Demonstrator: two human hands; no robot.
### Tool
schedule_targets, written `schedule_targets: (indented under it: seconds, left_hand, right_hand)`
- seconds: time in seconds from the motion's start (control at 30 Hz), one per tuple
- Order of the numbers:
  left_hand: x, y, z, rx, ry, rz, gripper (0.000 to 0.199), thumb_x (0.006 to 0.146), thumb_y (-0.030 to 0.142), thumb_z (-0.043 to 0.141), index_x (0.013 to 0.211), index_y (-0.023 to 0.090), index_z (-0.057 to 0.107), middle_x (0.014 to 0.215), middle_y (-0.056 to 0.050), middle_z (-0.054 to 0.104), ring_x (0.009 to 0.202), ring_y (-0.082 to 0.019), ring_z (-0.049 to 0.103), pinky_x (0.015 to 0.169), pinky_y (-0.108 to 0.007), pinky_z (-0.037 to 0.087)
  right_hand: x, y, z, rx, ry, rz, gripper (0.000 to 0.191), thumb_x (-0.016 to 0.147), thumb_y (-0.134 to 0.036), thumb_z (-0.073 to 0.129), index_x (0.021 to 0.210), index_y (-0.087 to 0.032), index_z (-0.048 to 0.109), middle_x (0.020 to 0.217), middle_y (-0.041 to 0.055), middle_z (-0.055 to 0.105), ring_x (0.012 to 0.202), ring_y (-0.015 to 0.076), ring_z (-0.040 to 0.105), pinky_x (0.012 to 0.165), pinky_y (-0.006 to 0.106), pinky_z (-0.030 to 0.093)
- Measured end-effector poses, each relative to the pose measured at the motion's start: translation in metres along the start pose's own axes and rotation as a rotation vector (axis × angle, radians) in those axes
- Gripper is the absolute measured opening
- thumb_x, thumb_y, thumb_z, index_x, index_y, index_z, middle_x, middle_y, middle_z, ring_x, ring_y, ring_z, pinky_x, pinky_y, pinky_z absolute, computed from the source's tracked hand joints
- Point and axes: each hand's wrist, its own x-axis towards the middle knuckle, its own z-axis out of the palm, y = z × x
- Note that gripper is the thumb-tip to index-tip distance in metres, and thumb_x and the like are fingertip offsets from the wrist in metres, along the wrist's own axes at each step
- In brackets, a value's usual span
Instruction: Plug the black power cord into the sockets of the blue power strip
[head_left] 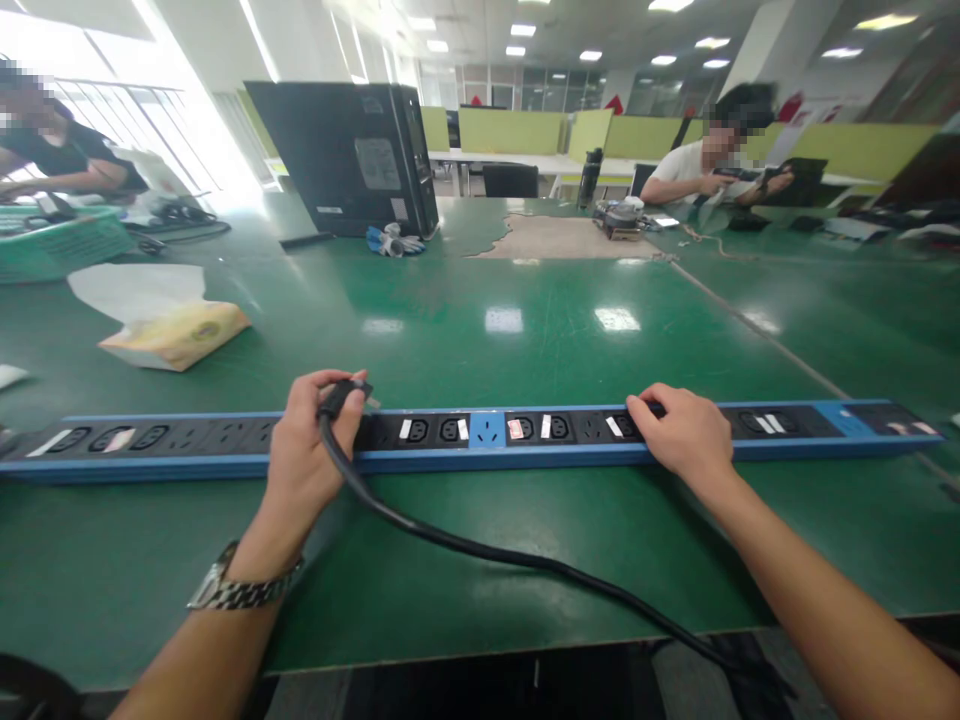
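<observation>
A long blue power strip with black sockets lies across the green table in front of me. My left hand, with a metal watch on its wrist, grips a black power plug just above the strip. The plug's metal prongs point right, and its black cable curves down over the table's front edge. Fingers curled, my right hand grips the strip right of its middle and hides some of the sockets. Small white and reddish stickers mark several sockets.
A tissue pack lies at the left, with a green basket beyond it. A black computer case and gloves stand farther back. One person sits at far left, another at far right, holding a dark object.
</observation>
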Motion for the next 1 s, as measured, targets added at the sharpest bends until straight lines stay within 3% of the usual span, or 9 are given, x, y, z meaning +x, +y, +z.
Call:
schedule_targets:
  seconds: [0.1, 0.27, 0.43, 0.67, 0.8, 0.9, 1.0]
  left_hand:
    - [-0.012, -0.012, -0.008, -0.002, -0.170, -0.027, 0.029, 0.088, 0.043, 0.056, 0.110, 0.025, 0.053, 0.111, -0.006, 0.071, 0.090, -0.021, 0.067, 0.082, -0.035, 0.053]
    - [-0.013, -0.009, -0.021, 0.041, -0.325, 0.062, 0.037, 0.088, 0.047, 0.053, 0.117, 0.024, 0.051, 0.124, -0.008, 0.065, 0.106, -0.024, 0.064, 0.094, -0.040, 0.050]
    - [-0.004, -0.008, -0.020, -0.004, -0.454, 0.100, 0.038, 0.090, 0.045, 0.050, 0.122, 0.024, 0.049, 0.133, -0.009, 0.059, 0.114, -0.025, 0.061, 0.101, -0.041, 0.047]
    - [-0.005, -0.011, -0.015, 0.025, -0.493, 0.187, 0.036, 0.090, 0.043, 0.050, 0.118, 0.021, 0.051, 0.131, -0.011, 0.061, 0.114, -0.027, 0.061, 0.102, -0.045, 0.045]
    - [-0.012, -0.015, -0.013, 0.051, -0.440, 0.216, 0.033, 0.088, 0.043, 0.055, 0.114, 0.022, 0.053, 0.129, -0.010, 0.062, 0.113, -0.026, 0.061, 0.101, -0.042, 0.046]
    - [-0.018, -0.019, -0.011, 0.093, -0.388, 0.264, 0.035, 0.089, 0.041, 0.054, 0.118, 0.023, 0.050, 0.133, -0.008, 0.059, 0.115, -0.025, 0.060, 0.101, -0.042, 0.045]
    - [-0.020, -0.020, -0.012, 0.146, -0.411, 0.306, 0.041, 0.089, 0.041, 0.053, 0.125, 0.022, 0.045, 0.138, -0.010, 0.054, 0.118, -0.026, 0.056, 0.103, -0.044, 0.043]
  right_hand:
    - [0.001, 0.002, 0.001, -0.005, -0.006, -0.003, 0.046, 0.088, -0.056, 0.037, 0.086, -0.025, 0.071, 0.086, 0.0060, 0.069, 0.079, 0.0228, 0.060, 0.063, 0.031, 0.032]
    - [0.000, 0.003, 0.002, 0.009, 0.000, -0.018, 0.050, 0.089, -0.058, 0.035, 0.085, -0.024, 0.071, 0.083, 0.0067, 0.068, 0.078, 0.0224, 0.059, 0.062, 0.031, 0.031]
    - [-0.001, 0.002, 0.001, 0.010, 0.004, -0.028, 0.051, 0.089, -0.059, 0.034, 0.085, -0.024, 0.071, 0.081, 0.0068, 0.067, 0.076, 0.0221, 0.058, 0.061, 0.030, 0.030]
    - [-0.001, 0.003, 0.001, 0.008, 0.012, -0.030, 0.051, 0.090, -0.059, 0.033, 0.085, -0.024, 0.070, 0.079, 0.0070, 0.066, 0.075, 0.0218, 0.057, 0.061, 0.030, 0.030]
    - [-0.001, 0.004, 0.001, 0.014, 0.009, -0.041, 0.050, 0.089, -0.058, 0.033, 0.084, -0.024, 0.069, 0.079, 0.0066, 0.066, 0.076, 0.0219, 0.058, 0.061, 0.030, 0.030]
    - [-0.002, 0.004, 0.001, 0.019, 0.015, -0.055, 0.049, 0.090, -0.057, 0.034, 0.084, -0.024, 0.069, 0.080, 0.0065, 0.066, 0.077, 0.0218, 0.058, 0.061, 0.030, 0.030]
    - [-0.002, 0.004, 0.000, 0.014, 0.024, -0.050, 0.048, 0.090, -0.057, 0.034, 0.084, -0.024, 0.069, 0.080, 0.0062, 0.067, 0.077, 0.0219, 0.058, 0.061, 0.030, 0.030]
